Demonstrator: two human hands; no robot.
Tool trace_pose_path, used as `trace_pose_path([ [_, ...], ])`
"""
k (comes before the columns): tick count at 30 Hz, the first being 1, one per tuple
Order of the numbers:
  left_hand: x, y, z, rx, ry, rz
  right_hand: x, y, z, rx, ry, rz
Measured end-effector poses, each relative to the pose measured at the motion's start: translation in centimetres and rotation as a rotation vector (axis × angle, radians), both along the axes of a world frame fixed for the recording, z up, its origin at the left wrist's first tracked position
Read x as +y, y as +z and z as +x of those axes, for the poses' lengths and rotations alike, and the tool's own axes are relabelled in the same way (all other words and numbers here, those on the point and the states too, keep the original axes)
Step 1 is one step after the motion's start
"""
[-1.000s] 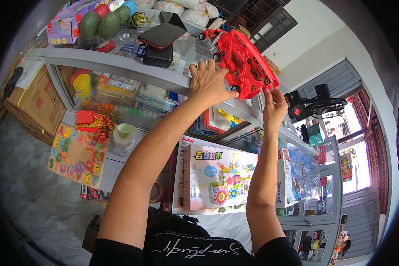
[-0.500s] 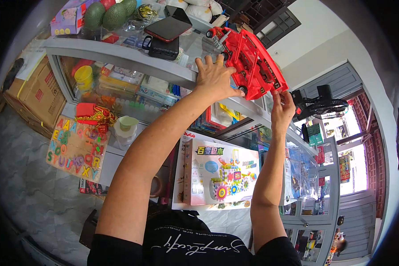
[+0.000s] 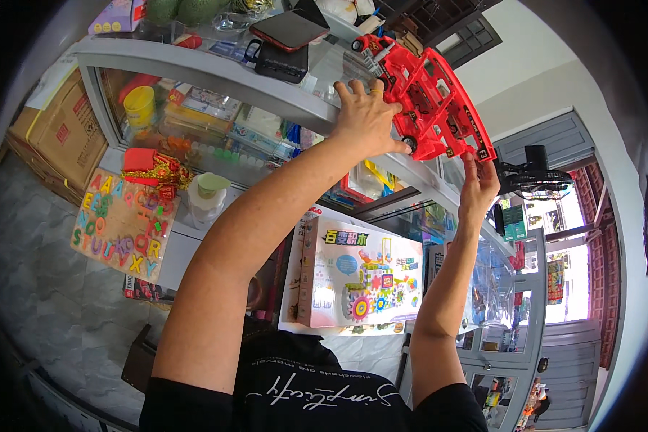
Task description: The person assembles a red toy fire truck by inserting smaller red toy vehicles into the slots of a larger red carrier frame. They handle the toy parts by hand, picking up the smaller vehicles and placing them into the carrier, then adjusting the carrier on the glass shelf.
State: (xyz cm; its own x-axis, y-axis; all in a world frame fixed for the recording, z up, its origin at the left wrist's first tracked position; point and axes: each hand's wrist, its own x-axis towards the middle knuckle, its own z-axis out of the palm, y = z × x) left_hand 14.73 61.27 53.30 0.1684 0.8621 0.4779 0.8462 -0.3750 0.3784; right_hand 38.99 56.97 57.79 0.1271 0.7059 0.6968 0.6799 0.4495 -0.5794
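Note:
A red plastic toy car with black wheels and a silver part at its far end is held tilted above the glass counter's edge. My left hand grips its left side, the thumb and index finger at a wheel while the other fingers are spread toward the counter. At the car's near right corner, my right hand pinches the edge between thumb and fingers. The car partly hides the fingertips on both sides.
The glass display counter carries a phone and a black device. Below lie an alphabet board, a white lidded container and a boxed toy set. A cardboard box stands left, a black fan right.
The toy car and both hands appear farther right in the picture, the car slightly turned. The view has shifted a little too. Both hands keep their places on the car.

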Motion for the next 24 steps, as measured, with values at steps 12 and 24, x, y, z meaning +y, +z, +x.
trace_pose_path([
  [12, -0.2, 0.3, -0.1, -0.011, -0.022, -0.017, 0.2, -1.9, 0.2, 0.214, 0.123, -0.061],
  [24, -0.2, 0.5, -0.2, 0.023, -0.007, -0.04, -0.5, -1.8, -0.4, 0.249, 0.025, 0.041],
])
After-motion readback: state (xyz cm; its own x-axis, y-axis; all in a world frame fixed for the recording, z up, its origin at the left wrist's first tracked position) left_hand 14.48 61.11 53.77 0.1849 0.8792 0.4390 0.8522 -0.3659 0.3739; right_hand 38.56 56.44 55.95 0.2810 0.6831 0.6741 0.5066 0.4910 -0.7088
